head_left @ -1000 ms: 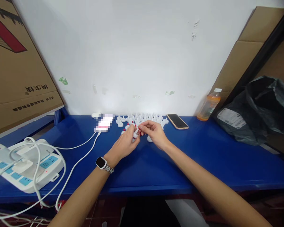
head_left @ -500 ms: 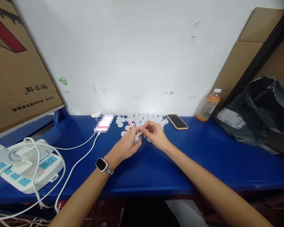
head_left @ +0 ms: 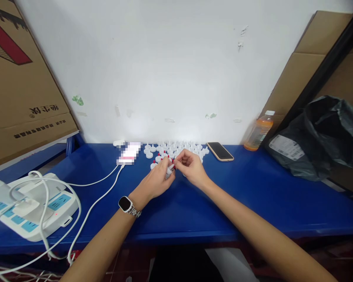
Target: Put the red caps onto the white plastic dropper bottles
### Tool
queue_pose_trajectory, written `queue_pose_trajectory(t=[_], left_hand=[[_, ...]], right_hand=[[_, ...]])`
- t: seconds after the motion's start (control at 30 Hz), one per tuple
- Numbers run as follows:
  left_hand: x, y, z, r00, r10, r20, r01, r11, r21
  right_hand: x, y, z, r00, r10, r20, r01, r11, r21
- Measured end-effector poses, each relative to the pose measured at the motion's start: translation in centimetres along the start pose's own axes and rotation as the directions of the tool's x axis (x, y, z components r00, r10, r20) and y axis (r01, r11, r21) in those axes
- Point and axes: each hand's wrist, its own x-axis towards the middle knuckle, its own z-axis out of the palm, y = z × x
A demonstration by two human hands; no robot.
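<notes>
My left hand (head_left: 156, 181) and my right hand (head_left: 191, 166) meet over the blue table (head_left: 253, 196), both pinching one small white plastic piece (head_left: 170, 169) between their fingertips. A watch sits on my left wrist. Just behind the hands lies a cluster of several small white round pieces (head_left: 176, 149), a few with red tips. The fingers hide most of the held piece.
A white power strip (head_left: 29, 209) with white cables lies at the left. A phone (head_left: 220, 151) lies face up at the back right, beside an orange drink bottle (head_left: 258, 134). A dark plastic bag (head_left: 317, 137) sits at the far right. Cardboard boxes (head_left: 20, 78) lean left and right.
Both hands have drawn slightly closer together and the white piece has turned between the fingers. Nothing else has moved.
</notes>
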Motion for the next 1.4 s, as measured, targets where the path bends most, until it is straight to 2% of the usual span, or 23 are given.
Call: queue_pose_trajectory(t=[0.07,0.23,0.6,0.73,0.87,0.97,1.1,1.27,1.4], left_hand=[[0.0,0.0,0.0,1.0,-0.003,0.003,0.003,1.0,-0.02],[0.1,-0.2,0.2,1.0,-0.023,0.001,0.023,0.998,-0.055],[0.0,0.0,-0.3,1.0,0.006,-0.014,-0.008,0.991,-0.135],[0.3,-0.2,-0.6,0.992,-0.006,-0.126,-0.015,0.986,-0.166],[0.3,-1.9,-2.0,0.955,-0.009,-0.296,0.009,1.0,-0.001],[0.3,-4.0,-3.2,0.925,-0.048,-0.376,0.087,0.992,0.086],[0.0,-5.8,-3.5,0.914,-0.139,-0.381,0.206,0.968,0.141],[-0.2,-6.6,-2.9,0.911,-0.201,-0.36,0.277,0.945,0.172],[-0.2,-7.2,-2.9,0.894,-0.218,-0.391,0.305,0.936,0.175]], right_hand=[[-0.2,0.4,0.4,0.999,-0.027,-0.02,0.026,1.0,-0.013],[-0.5,0.6,1.0,1.0,-0.013,-0.023,0.015,0.997,0.082],[-0.8,0.3,1.6,0.996,-0.086,-0.009,0.086,0.996,0.022],[0.5,-0.9,1.4,0.994,-0.106,-0.003,0.105,0.993,-0.06],[4.6,-1.2,1.1,0.982,-0.188,-0.014,0.18,0.957,-0.229],[8.7,0.3,1.5,0.982,-0.167,0.082,0.186,0.899,-0.395],[12.6,3.0,3.3,0.965,-0.1,0.243,0.234,0.746,-0.623],[14.3,4.4,4.7,0.921,0.059,0.385,0.307,0.498,-0.811],[14.5,4.5,5.0,0.906,0.114,0.407,0.329,0.413,-0.849]])
